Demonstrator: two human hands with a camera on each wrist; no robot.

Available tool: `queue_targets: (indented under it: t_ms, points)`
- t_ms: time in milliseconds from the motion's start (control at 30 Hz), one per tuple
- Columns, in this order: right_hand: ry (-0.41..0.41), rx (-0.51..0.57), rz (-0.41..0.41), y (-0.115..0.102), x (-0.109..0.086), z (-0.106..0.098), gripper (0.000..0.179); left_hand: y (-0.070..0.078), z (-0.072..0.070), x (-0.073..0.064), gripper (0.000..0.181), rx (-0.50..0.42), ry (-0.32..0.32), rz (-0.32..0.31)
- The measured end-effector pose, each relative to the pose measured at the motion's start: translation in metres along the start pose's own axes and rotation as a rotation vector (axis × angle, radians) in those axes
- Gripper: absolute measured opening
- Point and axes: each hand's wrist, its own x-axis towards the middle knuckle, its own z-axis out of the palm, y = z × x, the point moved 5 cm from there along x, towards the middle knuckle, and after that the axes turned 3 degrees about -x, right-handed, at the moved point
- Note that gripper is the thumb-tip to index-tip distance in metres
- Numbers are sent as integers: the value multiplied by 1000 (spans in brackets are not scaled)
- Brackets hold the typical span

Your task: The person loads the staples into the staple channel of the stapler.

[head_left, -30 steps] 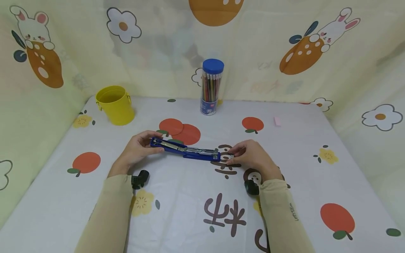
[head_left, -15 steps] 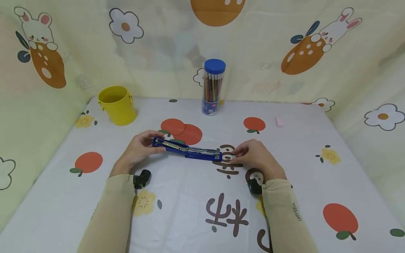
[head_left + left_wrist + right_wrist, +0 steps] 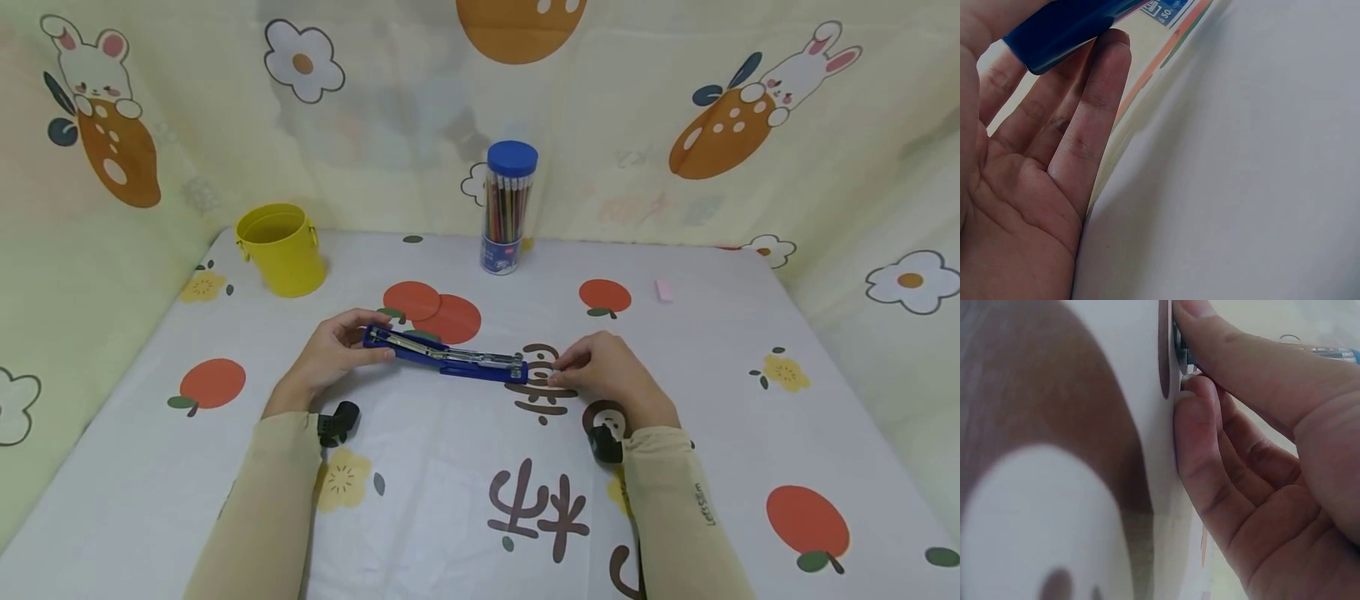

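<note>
A blue stapler (image 3: 480, 372) is opened out nearly straight above the white tablecloth, its metal magazine and spring parts showing. My left hand (image 3: 322, 360) grips its left end between thumb and fingers; in the left wrist view the blue end (image 3: 1060, 37) crosses over the fingers. Just beyond the stapler's right end, my right hand (image 3: 613, 379) has thumb and forefinger drawn together in a pinch. A small ridged grey metal piece (image 3: 1186, 359) shows at those fingertips in the right wrist view, largely hidden by the thumb.
At the back left stands a yellow bucket (image 3: 282, 250). A clear tube of pencils (image 3: 507, 208) with a blue lid is upright at the back middle. Farther right lies a small pink block (image 3: 663, 291). Printed curtains hang behind and beside the table.
The head view shifts slightly, so everything sits a little farther right in it. Both hands and the stapler keep nearly the same pose.
</note>
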Motion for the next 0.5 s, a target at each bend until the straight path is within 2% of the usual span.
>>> queue_targets:
  t_ms: [300,500]
  points:
    - [27,11,-26,-4,2,-1,17,1,-1,0,56,-6,3,-11]
    - [65,14,-4,-11,1,-1,20,1,1,0,54,-19,-1,-4]
